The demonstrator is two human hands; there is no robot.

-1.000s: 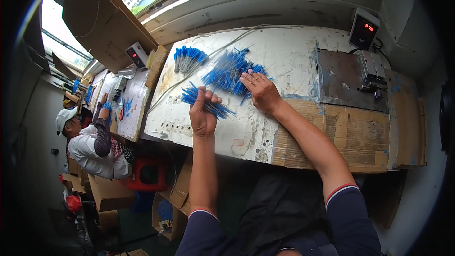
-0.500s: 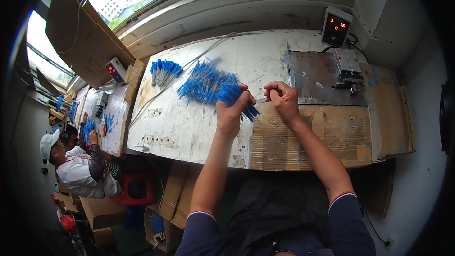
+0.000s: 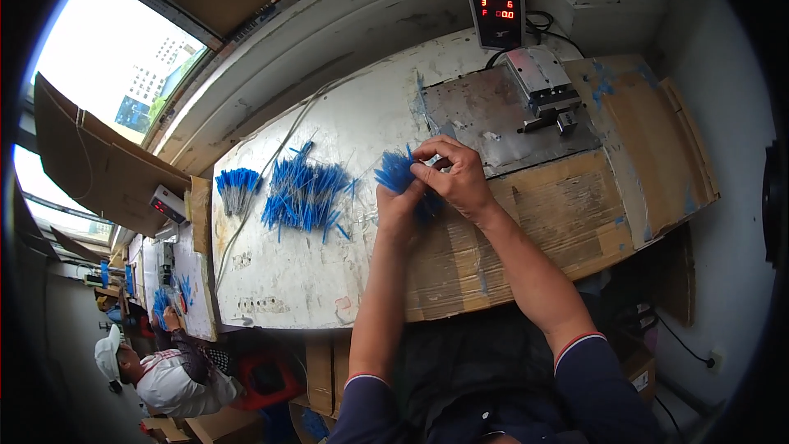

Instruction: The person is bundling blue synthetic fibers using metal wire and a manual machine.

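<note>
My left hand (image 3: 398,212) is closed around a bundle of thin blue-tipped strands (image 3: 396,169), above the middle of the white worktop (image 3: 316,279). The strands look like short wires or thin tubes; their exact kind cannot be made out. My right hand (image 3: 457,179) meets the top of this bundle, its thumb and forefinger pinched together at the blue ends. Whatever lies between those fingertips is too small to see clearly. Left of my hands lies a loose heap of similar strands (image 3: 302,196), and beyond it a smaller, neater bunch (image 3: 238,189).
A metal clamp-like machine (image 3: 542,86) stands on a metal plate (image 3: 468,107) at the right, behind taped cardboard (image 3: 518,238). A box with a red digital display (image 3: 498,12) is at the back. A cable (image 3: 275,152) crosses the worktop. A co-worker (image 3: 173,378) sits far left.
The view has swung to the right. My left hand has come away from the heap with the bundle, and my right hand, earlier apart from it, now touches the bundle's top.
</note>
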